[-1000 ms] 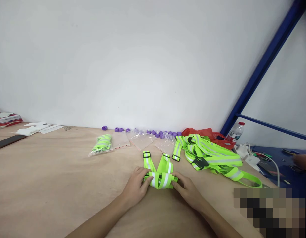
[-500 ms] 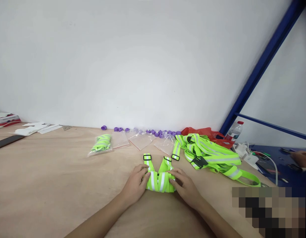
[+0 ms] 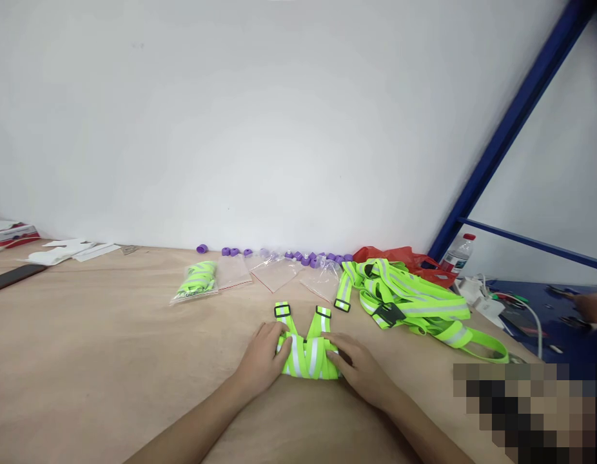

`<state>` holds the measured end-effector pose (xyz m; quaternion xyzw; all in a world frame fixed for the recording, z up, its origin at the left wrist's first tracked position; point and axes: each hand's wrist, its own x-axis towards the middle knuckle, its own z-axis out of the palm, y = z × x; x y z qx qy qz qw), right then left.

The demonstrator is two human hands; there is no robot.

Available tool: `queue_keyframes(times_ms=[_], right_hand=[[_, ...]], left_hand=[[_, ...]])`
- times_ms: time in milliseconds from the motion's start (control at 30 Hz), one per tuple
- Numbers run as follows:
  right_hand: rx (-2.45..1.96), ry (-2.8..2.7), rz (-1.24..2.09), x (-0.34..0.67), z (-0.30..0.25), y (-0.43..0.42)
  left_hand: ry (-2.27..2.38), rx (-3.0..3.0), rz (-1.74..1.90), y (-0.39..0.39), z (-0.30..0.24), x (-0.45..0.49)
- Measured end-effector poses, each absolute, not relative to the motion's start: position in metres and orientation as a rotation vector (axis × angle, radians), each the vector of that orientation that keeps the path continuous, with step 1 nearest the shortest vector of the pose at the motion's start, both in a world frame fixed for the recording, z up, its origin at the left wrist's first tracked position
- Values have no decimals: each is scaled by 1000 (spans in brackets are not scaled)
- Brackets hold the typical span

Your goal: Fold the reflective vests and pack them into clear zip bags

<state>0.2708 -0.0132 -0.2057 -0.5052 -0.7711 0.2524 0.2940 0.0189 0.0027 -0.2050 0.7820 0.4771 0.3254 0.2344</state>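
Observation:
A folded neon-yellow reflective harness (image 3: 311, 358) with silver stripes lies in front of me, two strap ends with black buckles pointing away. My left hand (image 3: 262, 354) grips its left side, thumb on top and fingers round the edge. At the right side, my right hand (image 3: 359, 364) holds it the same way. Beyond it, a clear zip bag with a folded reflective harness (image 3: 198, 280) inside lies to the left. Flat clear zip bags (image 3: 276, 276) lie behind. To the right is a loose heap of reflective straps (image 3: 414, 296) with black buckles.
Several purple caps (image 3: 305, 259) line the wall. A red plastic bag (image 3: 409, 261) and a bottle (image 3: 458, 253) stand at the back right, near a white power strip (image 3: 477, 298). White paper scraps (image 3: 69, 250) lie far left. Another person's hand (image 3: 591, 307) shows at the right edge.
Both hands have shifted the folded harness slightly left and toward me. Its two buckled strap ends now lie a little straighter.

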Motion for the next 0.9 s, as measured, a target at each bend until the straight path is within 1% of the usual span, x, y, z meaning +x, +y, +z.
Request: queue_keyframes(times_ms=[167,400,600,767,900], right_hand=[[-1348,-2067,620,270,-212,-12],[-1142,-2292,345,264,-210,-16],[-1187,-2363,390,259,-200,-22],[-1215,-2467,322,255,-205,-20],[-1238,-2470,332,249,-202,-25]], left_hand=[[1256,2151,868,2,-201,18],[1246,2148,868,6,-202,16],[1239,2150,874,8,-204,14],[1123,2153,885,8,-202,12],[1077,2159,843,5,-200,12]])
